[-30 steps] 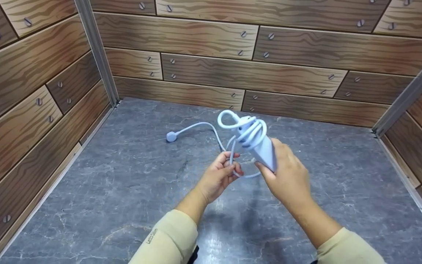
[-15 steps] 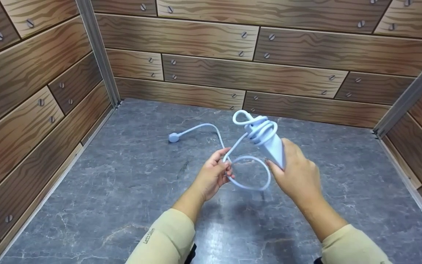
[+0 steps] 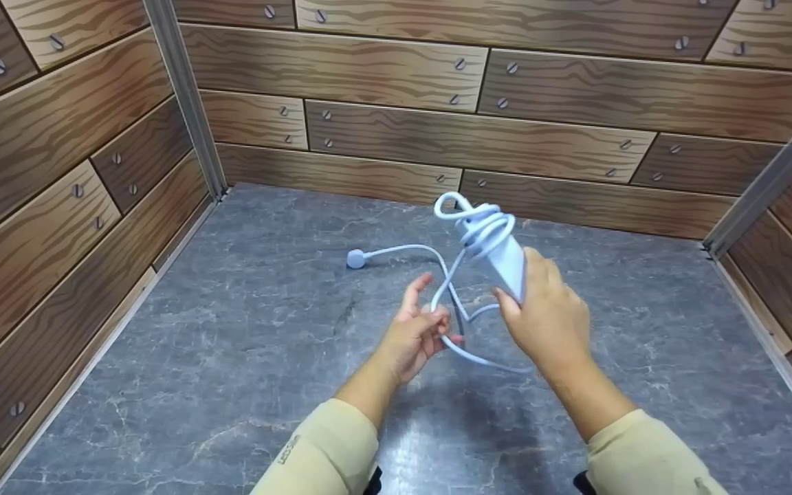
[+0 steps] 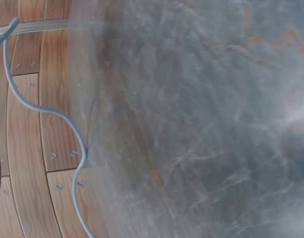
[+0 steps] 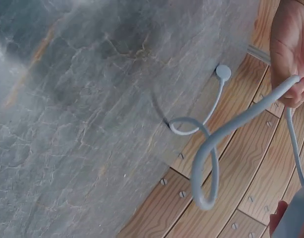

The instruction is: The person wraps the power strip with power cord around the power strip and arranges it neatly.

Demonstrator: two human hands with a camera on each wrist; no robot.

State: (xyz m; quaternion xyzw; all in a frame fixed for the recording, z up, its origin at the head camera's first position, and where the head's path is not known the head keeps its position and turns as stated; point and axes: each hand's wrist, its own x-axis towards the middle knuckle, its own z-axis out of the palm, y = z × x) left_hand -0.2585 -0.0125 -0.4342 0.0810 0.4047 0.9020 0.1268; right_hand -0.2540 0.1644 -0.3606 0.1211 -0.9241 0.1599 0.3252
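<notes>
A pale blue power strip point(image 3: 508, 265), raised at a tilt above the table, has its cord wound several turns around the upper end. My right hand point(image 3: 551, 320) grips its lower end. My left hand point(image 3: 413, 337) pinches the loose cord point(image 3: 482, 361) between thumb and fingers, its index finger stretched out. From there the cord hangs in a wide loop and trails to a round plug point(image 3: 356, 258) over the grey surface further back. In the right wrist view, the looping cord point(image 5: 206, 148) passes in front of the plug point(image 5: 223, 72). The left wrist view shows a wavy cord stretch point(image 4: 55, 110).
The grey marbled tabletop point(image 3: 196, 344) is walled by wood-print panels point(image 3: 382, 75) at the back and both sides. Metal corner posts point(image 3: 186, 96) stand at the back left and back right.
The loose cord between my hands has lengthened into a wider loop. The plug has slid to the right. My right hand shifted right with the power strip, then slightly back; my left index finger has straightened.
</notes>
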